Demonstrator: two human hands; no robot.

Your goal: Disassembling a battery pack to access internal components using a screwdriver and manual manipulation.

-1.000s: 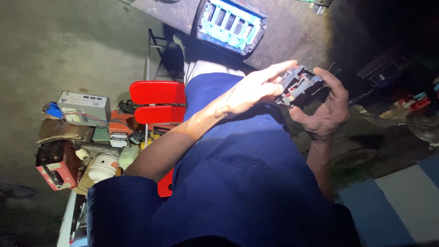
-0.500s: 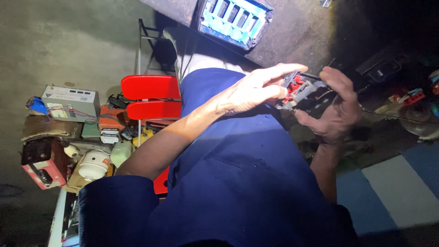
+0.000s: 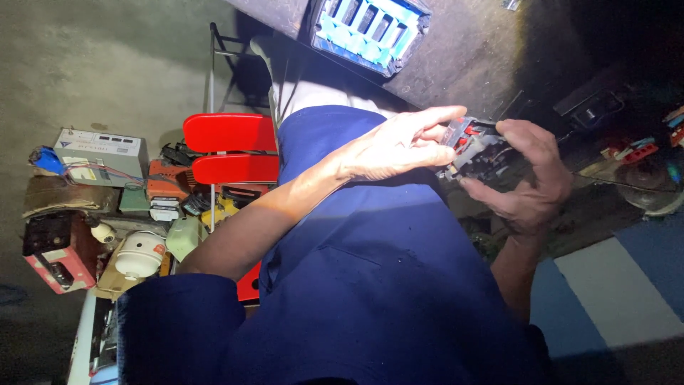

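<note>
- Black plastic, with red inserts: the small electrical part (image 3: 479,150) we hold up over our lap, between both hands and above the blue trousers.
- Right hand (image 3: 531,178): cupped under and around the part's far side, thumb laid over its top edge, fingers curled beneath. This grip is closed on the part and, as we judge it, carries its weight so the face stays turned toward the lamp light.
- Left hand (image 3: 395,146): stretched across from the left, fingertips pressed together against the part's near edge by the red inserts. We read this as a light pinch on a detail of the part, while the other hand steadies it; which detail we cannot tell.
- Part relative to grip: it sits inside the right palm, touching the left fingertips, with nothing beneath it but our lap.
- Blue trousers (image 3: 370,285) and a blue sleeve (image 3: 178,328): fill the lower middle of the view.
- Blue-and-white cell holder in a dark frame (image 3: 370,32): on the dark surface beyond our knees, well apart from the hands.
- Red folding chair (image 3: 231,150): left of our leg.
- Clutter on the floor further left: a grey box with sockets (image 3: 100,153), a red case (image 3: 53,249), a white round container (image 3: 140,255).
- Dark tools and red bits (image 3: 627,153) on the right, too dim to name.
</note>
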